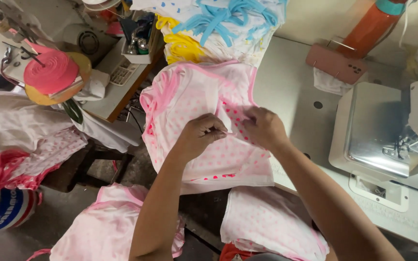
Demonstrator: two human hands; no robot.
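Both hands meet over a pink garment (194, 96) that hangs across the left edge of the tabletop (291, 87), its upper part on the tabletop's near-left area and its lower hem drooping past the edge. The left hand (200, 134) is curled, its fingers (214, 126) pinching a fold of the dotted cloth near the garment's middle. The right hand (264, 128) sits just beside it, knuckles up, its fingers clenched on the same fold from the other side; the fingertips are tucked under and hidden. The cloth runs out from between the two hands, so the gripped strip lies right at the fingers while the rest of the garment spreads above and below them.

Beyond the garment, toward the far edge of the tabletop, lies a pile of white pieces with blue trim (233, 19) and yellow trim (180, 46). A sewing machine (388, 130) stands at the right of the tabletop, well apart from the hands. A pink phone (335, 63) rests near the far right corner, with an orange bottle (371, 24) behind it. More pink pieces (267, 217) lie below the near edge, by the person's lap, and another (107, 227) is lower left. A pink tape roll (50, 71) sits on a stand off to the left.
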